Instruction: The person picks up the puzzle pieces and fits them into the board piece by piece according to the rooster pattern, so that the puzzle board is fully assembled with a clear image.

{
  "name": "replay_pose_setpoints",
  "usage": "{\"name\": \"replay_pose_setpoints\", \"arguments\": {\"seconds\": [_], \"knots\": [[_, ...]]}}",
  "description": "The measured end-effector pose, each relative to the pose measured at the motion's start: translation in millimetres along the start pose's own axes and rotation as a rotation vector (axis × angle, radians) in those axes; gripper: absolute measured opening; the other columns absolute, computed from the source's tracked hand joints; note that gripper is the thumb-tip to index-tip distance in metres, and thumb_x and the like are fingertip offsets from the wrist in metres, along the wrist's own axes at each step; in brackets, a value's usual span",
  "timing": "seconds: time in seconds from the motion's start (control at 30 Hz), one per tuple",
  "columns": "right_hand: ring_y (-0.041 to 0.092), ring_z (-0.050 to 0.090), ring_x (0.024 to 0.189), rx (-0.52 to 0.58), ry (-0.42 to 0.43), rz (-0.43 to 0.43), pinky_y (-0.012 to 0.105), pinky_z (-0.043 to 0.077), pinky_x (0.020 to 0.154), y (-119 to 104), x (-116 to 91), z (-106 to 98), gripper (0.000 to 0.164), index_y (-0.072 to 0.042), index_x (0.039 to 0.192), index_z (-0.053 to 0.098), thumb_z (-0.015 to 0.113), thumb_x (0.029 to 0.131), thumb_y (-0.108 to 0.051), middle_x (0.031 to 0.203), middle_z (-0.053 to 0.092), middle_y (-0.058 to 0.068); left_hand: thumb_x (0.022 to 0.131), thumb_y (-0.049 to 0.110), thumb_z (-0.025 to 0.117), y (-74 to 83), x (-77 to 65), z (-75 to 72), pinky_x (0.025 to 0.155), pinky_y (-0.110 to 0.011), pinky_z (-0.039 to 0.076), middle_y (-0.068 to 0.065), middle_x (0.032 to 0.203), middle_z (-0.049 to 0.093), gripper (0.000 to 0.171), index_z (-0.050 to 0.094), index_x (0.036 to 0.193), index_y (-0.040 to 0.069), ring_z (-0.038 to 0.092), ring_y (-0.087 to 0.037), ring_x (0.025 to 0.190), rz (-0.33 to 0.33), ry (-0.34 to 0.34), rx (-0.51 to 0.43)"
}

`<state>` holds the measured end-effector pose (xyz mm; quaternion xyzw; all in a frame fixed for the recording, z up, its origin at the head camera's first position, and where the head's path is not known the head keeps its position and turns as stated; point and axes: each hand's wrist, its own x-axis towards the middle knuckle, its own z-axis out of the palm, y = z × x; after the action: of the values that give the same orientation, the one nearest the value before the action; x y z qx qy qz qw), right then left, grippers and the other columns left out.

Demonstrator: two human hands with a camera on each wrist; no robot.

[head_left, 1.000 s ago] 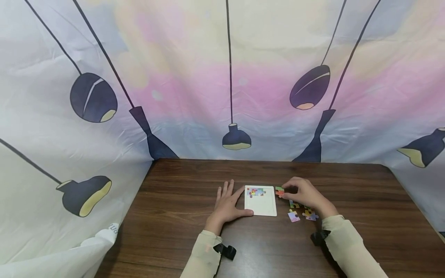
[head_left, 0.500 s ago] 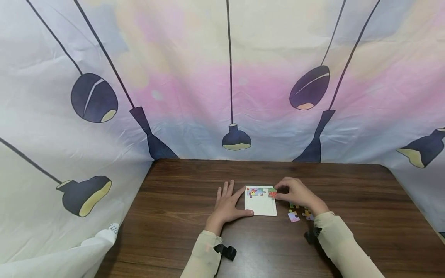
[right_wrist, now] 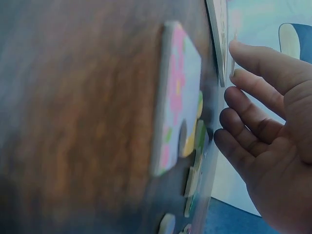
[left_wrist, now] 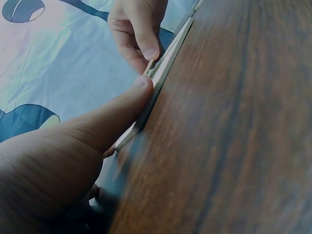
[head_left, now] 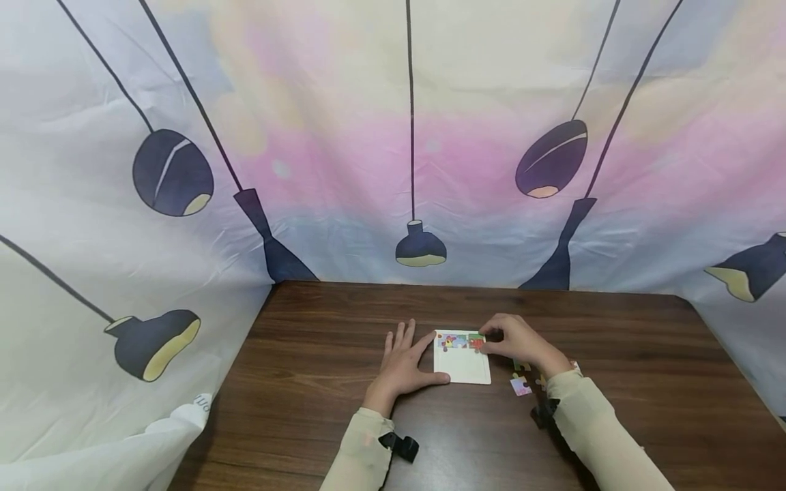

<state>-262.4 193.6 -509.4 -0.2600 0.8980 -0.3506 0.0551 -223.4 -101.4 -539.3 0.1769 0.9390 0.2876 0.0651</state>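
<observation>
A square white puzzle board [head_left: 462, 367] lies on the table, with joined colourful pieces [head_left: 452, 341] along its far left part. My left hand [head_left: 402, 368] has its fingers spread out; the forefinger touches the board's far left corner and the thumb its near edge. In the left wrist view that thumb [left_wrist: 114, 114] presses the board's rim. My right hand [head_left: 518, 342] pinches a red and green puzzle piece [head_left: 475, 341] between thumb and forefinger at the board's far right corner. The right wrist view shows this piece [right_wrist: 233, 61] edge-on, other fingers loosely bent.
Several loose puzzle pieces lie right of the board, partly hidden under my right forearm; a pink and lilac one [head_left: 520, 387] is nearest the front. The brown wooden table [head_left: 331, 341] ends at a fabric backdrop [head_left: 479, 204] printed with lamps.
My right hand has carried the red and green puzzle piece leftward from the table beside the board onto its far right corner. The left hand has stayed in place.
</observation>
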Motion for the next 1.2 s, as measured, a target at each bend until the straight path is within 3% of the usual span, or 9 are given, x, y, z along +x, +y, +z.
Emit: {"name": "replay_pose_setpoints", "arguments": {"seconds": [0.3, 0.57, 0.93, 1.2], "knots": [[0.025, 0.067, 0.097, 0.005, 0.000, 0.019, 0.042, 0.059, 0.081, 0.4, 2.0, 2.6, 0.030, -0.001, 0.116, 0.077, 0.085, 0.092, -0.017, 0.109, 0.071, 0.007, 0.081, 0.066, 0.083, 1.6, -0.5, 0.3, 0.128, -0.062, 0.002, -0.020, 0.175, 0.012, 0.101, 0.043, 0.164, 0.024, 0.002, -0.042, 0.162, 0.002, -0.007, -0.003], [0.031, 0.068, 0.104, -0.023, -0.010, 0.010, 0.051, 0.059, 0.089, -0.9, 4.0, 2.9, 0.029, -0.003, 0.117, 0.078, 0.084, 0.093, -0.020, 0.113, 0.071, 0.010, 0.081, 0.065, 0.084, 1.6, -0.5, -0.7, 0.128, -0.063, 0.000, -0.020, 0.175, 0.011, 0.102, 0.043, 0.164, 0.024, 0.000, -0.043, 0.162, 0.002, -0.006, -0.016], [0.025, 0.066, 0.097, -0.001, -0.015, 0.001, 0.042, 0.058, 0.081, -0.9, 4.0, 4.0, 0.030, 0.001, 0.118, 0.077, 0.083, 0.093, -0.014, 0.109, 0.070, 0.009, 0.081, 0.066, 0.083, 0.4, -0.6, -0.3, 0.128, -0.063, 0.000, -0.019, 0.175, 0.010, 0.101, 0.043, 0.164, 0.024, 0.000, -0.043, 0.162, -0.002, -0.010, -0.013], [0.032, 0.068, 0.104, -0.007, 0.033, 0.039, 0.051, 0.059, 0.088, 2.7, -1.5, -2.9, 0.031, 0.001, 0.121, 0.076, 0.080, 0.096, -0.018, 0.113, 0.071, 0.012, 0.080, 0.066, 0.084, 0.6, -1.1, -0.8, 0.128, -0.063, 0.001, -0.020, 0.175, 0.011, 0.105, 0.040, 0.165, 0.022, 0.001, -0.043, 0.162, 0.000, 0.001, -0.009]]}}
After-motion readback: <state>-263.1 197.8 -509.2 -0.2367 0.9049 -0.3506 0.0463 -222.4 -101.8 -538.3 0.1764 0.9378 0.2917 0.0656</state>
